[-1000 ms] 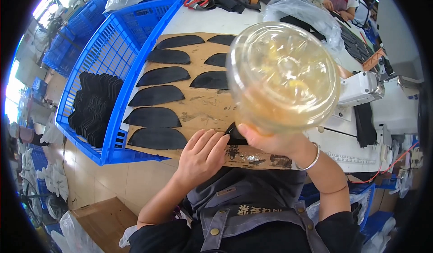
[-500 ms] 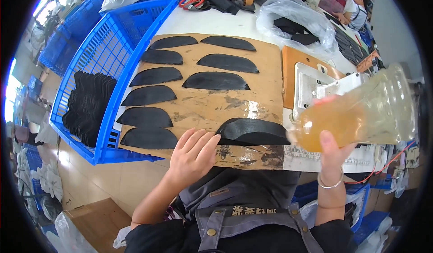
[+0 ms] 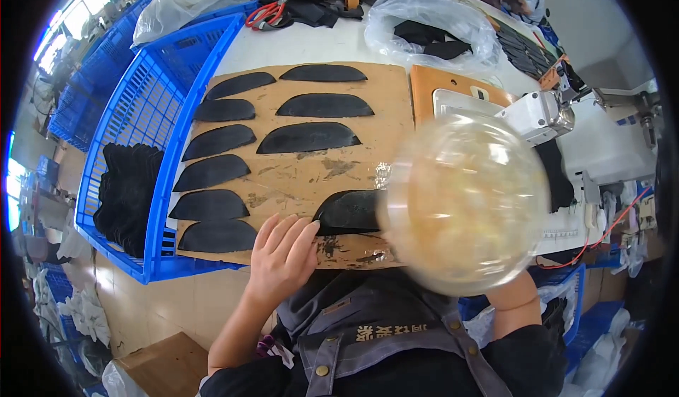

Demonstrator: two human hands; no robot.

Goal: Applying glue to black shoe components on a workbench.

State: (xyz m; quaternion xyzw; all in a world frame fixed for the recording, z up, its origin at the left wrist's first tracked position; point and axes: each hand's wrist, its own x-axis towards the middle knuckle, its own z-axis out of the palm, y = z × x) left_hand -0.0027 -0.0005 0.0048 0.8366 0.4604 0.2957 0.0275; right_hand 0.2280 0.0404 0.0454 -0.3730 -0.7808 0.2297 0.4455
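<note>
My left hand [image 3: 283,259] lies at the near edge of a brown cardboard sheet [image 3: 304,176], fingers extended close together. Its index fingertip touches the left corner of a glossy black half-moon piece [image 3: 350,211]. A clear bottle [image 3: 467,206] holding yellowish liquid is raised over that piece's right end, its round base facing me and smeared by motion. Behind the bottle my right hand is hidden; only the forearm [image 3: 515,305] shows below. Several more black half-moon pieces [image 3: 309,137] lie spread in two columns on the cardboard.
At the left, a blue crate [image 3: 159,206] holds a stack of wavy black pieces [image 3: 127,199]. Red-handled scissors [image 3: 267,15] and black cloth lie at the back, beside a clear plastic bag [image 3: 431,22]. A white sewing machine [image 3: 541,118] stands at the right.
The bottle has swung from lying sideways to pointing its base at me, moving left and covering my right hand. The view has shifted; my left hand keeps its place at the piece's corner.
</note>
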